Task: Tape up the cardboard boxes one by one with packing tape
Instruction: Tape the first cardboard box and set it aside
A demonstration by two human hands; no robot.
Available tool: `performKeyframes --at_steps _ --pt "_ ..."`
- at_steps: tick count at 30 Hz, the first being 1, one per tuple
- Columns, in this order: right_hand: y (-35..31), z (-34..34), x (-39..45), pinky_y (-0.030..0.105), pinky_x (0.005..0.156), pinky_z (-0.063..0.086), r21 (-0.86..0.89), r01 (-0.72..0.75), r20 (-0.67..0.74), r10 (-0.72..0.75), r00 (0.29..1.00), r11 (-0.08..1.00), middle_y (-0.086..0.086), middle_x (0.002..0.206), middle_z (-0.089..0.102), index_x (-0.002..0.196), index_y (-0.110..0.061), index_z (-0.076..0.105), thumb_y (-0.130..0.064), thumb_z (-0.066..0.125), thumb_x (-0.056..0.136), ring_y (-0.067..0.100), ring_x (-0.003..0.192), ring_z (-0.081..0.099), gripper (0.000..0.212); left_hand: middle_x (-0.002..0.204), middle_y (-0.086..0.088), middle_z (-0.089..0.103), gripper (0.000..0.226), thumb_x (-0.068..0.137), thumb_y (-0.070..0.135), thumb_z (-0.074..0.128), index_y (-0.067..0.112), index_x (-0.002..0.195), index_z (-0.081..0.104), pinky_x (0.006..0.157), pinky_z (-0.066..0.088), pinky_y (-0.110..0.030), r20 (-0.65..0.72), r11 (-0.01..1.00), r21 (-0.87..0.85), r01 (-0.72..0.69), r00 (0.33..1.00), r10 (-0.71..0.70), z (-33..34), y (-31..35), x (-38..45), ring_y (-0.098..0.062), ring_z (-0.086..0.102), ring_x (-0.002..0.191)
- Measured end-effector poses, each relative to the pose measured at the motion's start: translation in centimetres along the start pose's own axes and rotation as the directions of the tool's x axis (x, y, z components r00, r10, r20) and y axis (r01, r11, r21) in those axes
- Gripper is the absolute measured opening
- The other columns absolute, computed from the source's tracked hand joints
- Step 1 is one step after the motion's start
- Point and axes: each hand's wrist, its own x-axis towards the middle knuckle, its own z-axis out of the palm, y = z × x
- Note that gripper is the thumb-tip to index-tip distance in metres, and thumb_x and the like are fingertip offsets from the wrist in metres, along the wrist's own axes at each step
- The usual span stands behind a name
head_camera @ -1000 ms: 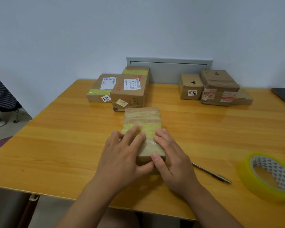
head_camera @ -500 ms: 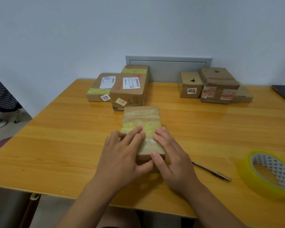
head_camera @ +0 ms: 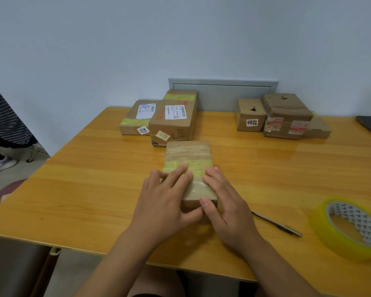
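Head view gives me both hands flat on the small cardboard box near the table's front edge. My left hand lies over the box's near left corner, fingers straight and spread across the yellow tape band, thumb along the near end face. My right hand covers the near right edge, fingers extended along the box's right side, thumb tip on the near top corner. Neither hand grips anything; both press with open fingers, which I judge is to rub the tape down so it sticks.

Right of this box, just beside my right hand, a thin metal pen-like tool lies on the wooden table, probably kept close for cutting tape. Farther right of the box sits the yellow tape roll, lying flat within reach. Beyond the box, toward the wall, two labelled boxes with yellow strips stand almost touching its far end. Beyond and right, well apart, three more boxes cluster together without yellow tape, likely waiting their turn.
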Motion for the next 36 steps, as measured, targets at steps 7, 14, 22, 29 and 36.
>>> performKeyframes --at_steps 7,14,22,29,36 --pt "-0.1 0.0 0.0 0.008 0.107 0.025 -0.03 0.001 0.006 -0.001 1.0 1.0 -0.017 0.156 0.031 0.144 -0.024 0.044 -0.056 0.03 0.1 0.001 0.146 0.02 0.057 0.144 0.007 0.052 0.071 0.077 0.071 0.048 0.022 0.126 0.061 0.077 0.047 -0.035 0.006 1.0 0.01 -0.001 1.0 0.001 -0.2 0.1 0.0 -0.022 0.047 0.099" --pt "0.1 0.1 -0.1 0.009 0.107 0.025 -0.029 0.009 0.009 -0.009 1.0 1.0 -0.02 0.156 0.026 0.146 -0.026 0.04 -0.057 0.026 0.101 -0.001 0.146 0.018 0.057 0.144 0.007 0.053 0.073 0.082 0.073 0.044 0.02 0.129 0.06 0.08 0.049 -0.035 0.034 1.0 0.013 -0.018 0.999 0.018 -0.2 0.0 -0.1 -0.023 0.05 0.101" --pt "0.3 -0.2 -0.4 0.016 0.113 0.03 -0.085 0.079 -0.176 -0.093 0.98 0.993 0.003 0.144 0.051 0.133 -0.007 0.055 -0.036 0.032 0.107 0.014 0.142 0.036 0.046 0.144 -0.002 0.053 0.078 0.085 0.071 0.038 0.018 0.139 0.053 0.082 0.053 -0.038 0.053 0.986 0.098 -0.137 0.99 0.133 -0.2 0.6 -0.2 -0.027 0.051 0.107" --pt "0.8 -3.6 0.5 0.02 0.114 0.029 0.104 -0.012 -0.273 0.04 0.961 0.994 0.0 0.152 0.041 0.143 -0.02 0.04 -0.041 0.036 0.103 0.013 0.143 0.034 0.046 0.143 -0.003 0.054 0.065 0.088 0.059 0.042 0.018 0.138 0.053 0.089 0.051 -0.041 -0.008 0.966 0.078 -0.246 0.969 0.248 -1.5 2.6 4.1 -0.033 0.05 0.116" --pt "4.2 -8.9 7.1 0.042 0.113 0.036 -0.412 -0.026 0.201 0.119 0.972 0.911 -0.008 0.163 0.005 0.154 -0.032 0.014 -0.055 0.056 0.089 0.019 0.15 0.012 0.081 0.153 -0.001 0.043 0.069 0.09 0.051 0.06 0.02 0.149 0.04 0.098 0.047 -0.045 0.146 0.984 0.01 -0.179 0.973 0.176 0.5 3.9 11.3 -0.033 0.04 0.133"
